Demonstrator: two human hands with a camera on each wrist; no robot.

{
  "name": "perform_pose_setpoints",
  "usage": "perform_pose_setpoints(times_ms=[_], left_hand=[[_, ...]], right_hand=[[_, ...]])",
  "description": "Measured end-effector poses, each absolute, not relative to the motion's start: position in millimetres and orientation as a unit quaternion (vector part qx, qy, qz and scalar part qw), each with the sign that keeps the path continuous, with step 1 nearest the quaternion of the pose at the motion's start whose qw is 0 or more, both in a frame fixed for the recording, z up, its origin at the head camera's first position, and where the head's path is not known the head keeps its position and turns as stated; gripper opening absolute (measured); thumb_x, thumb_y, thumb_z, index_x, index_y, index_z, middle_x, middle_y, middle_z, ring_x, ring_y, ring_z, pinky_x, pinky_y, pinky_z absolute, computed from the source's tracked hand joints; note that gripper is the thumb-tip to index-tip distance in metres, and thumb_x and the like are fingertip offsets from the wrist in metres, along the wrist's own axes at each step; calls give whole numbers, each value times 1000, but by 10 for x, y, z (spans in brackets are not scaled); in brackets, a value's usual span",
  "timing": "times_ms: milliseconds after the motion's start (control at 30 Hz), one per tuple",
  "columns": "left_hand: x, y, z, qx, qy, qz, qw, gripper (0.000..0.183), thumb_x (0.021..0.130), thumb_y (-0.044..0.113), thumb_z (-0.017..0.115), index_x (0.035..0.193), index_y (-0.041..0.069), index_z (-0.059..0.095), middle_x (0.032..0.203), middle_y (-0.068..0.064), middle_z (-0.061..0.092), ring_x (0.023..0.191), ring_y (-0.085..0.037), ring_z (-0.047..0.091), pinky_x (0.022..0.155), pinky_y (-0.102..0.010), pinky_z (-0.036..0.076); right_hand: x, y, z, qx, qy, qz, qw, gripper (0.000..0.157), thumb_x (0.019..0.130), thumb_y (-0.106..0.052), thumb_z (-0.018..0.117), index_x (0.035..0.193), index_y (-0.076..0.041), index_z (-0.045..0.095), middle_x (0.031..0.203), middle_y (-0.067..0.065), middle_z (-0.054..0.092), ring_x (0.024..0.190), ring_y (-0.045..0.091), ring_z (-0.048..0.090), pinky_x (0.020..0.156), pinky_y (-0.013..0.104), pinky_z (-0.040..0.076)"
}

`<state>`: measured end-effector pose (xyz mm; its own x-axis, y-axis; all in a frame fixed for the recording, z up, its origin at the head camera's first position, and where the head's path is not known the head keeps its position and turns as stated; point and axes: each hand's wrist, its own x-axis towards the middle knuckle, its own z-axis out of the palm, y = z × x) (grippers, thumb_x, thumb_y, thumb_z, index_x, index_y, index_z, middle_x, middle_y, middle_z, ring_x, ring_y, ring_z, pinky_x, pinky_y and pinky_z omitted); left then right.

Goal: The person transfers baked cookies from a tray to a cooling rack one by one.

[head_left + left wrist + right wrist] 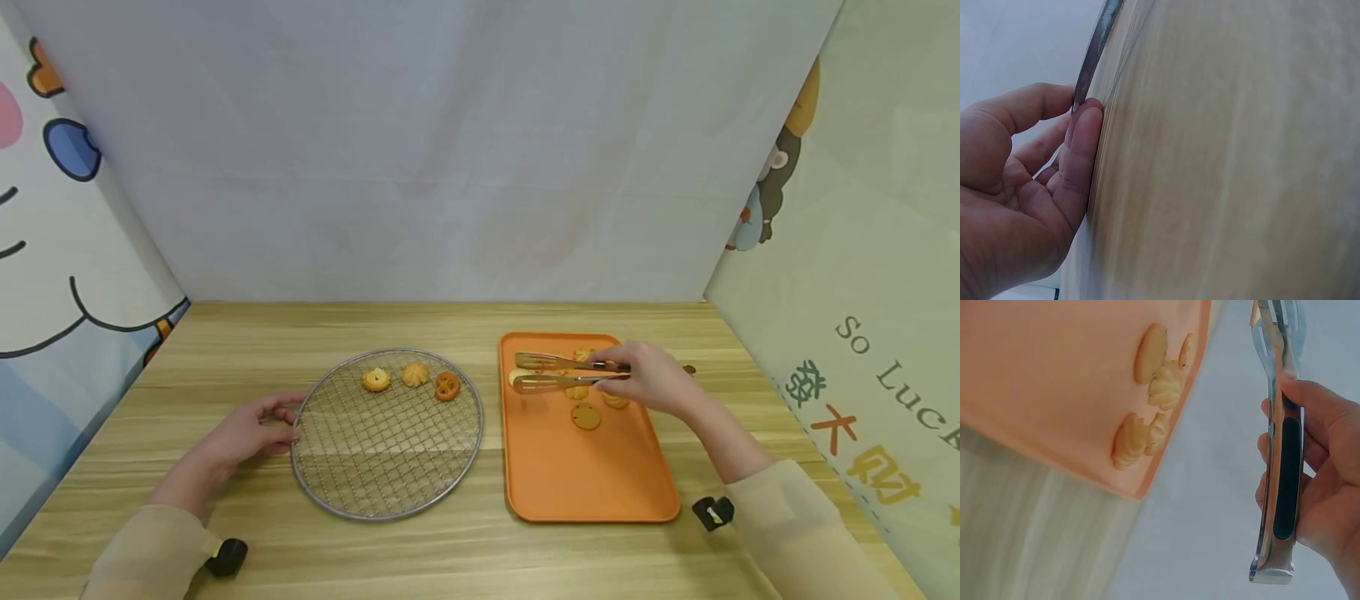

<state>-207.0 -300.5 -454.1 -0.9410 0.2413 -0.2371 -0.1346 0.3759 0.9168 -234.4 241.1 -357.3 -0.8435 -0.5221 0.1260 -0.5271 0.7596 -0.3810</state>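
Left hand [251, 429] pinching the rack [387, 518] at nine o'clock, right hand [660, 379] gripping tongs [543, 382], squeeze the ten-o'clock cookie [517, 372] on the tray [592, 475] lightly.

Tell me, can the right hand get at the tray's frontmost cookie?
Probably yes: the right hand holds tongs over the orange tray, and nothing covers that flat round cookie.
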Motion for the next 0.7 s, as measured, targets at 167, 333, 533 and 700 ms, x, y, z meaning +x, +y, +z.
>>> perform_pose_setpoints(times_ms=[167, 333, 533, 700], left_hand=[[-2076, -3008, -4550, 36, 812, 556, 172, 65, 88, 4, 63, 143, -8, 29, 110, -19, 46, 87, -10, 57, 74, -29, 56], [-2084, -3015, -4557, 32, 812, 557, 173, 65, 89, 4, 62, 143, -7, 28, 111, -18, 46, 88, -10, 57, 75, -28, 56], [-2081, -3012, -4556, 31, 811, 559, 170, 65, 88, 4, 62, 143, -6, 30, 112, -19, 45, 89, -11, 57, 75, -29, 56], [-2074, -3013, -4553, 34, 811, 559, 170, 65, 88, 3, 63, 143, -7, 30, 110, -19, 45, 87, -11, 57, 75, -29, 56]], right_hand=[[-2355, 2313, -3478, 282, -938, 200, 6, 30, 84, -17, 72, 114, -15, 69, 86, -2, 67, 59, 8, 46, 52, 24, 39], [-2370, 2192, -3410, 294, -936, 191, 18, 31, 84, -19, 72, 114, -16, 69, 93, -2, 67, 66, 10, 49, 55, 25, 41], [-2386, 2018, -3351, 320, -929, 181, 41, 33, 82, -22, 74, 115, -18, 69, 107, 1, 68, 84, 15, 59, 66, 30, 48], [-2428, 1836, -3306, 347, -920, 181, 41, 33, 81, -22, 74, 114, -18, 69, 108, 0, 68, 84, 14, 60, 67, 30, 49]])
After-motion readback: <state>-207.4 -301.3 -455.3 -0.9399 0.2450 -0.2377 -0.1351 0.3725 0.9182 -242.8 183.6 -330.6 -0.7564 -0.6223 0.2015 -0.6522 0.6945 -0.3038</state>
